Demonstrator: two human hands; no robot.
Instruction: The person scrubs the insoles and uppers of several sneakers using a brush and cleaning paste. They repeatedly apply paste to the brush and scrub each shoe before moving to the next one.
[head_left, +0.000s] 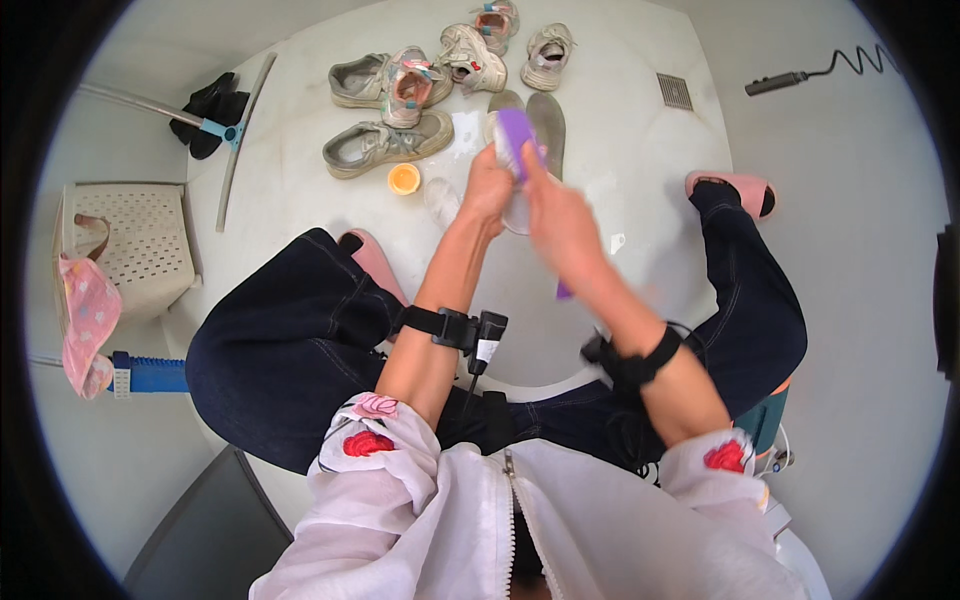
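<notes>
My right hand grips a purple brush, its handle end showing below the palm; the hand is blurred. The brush's pale bristles lie against a light-coloured piece, perhaps an insole or shoe part, that my left hand holds. The hands hide much of this piece. Just beyond them, two grey-brown insoles lie on the floor. A whitish insole rests left of my left hand. Near it stands a small round tub with orange inside. Several worn sneakers lie further off, some stacked on others.
A floor squeegee and black shoes are at the left, above a cream perforated basket with a pink cloth. A floor drain lies at the upper right. My feet in pink slippers are on both sides.
</notes>
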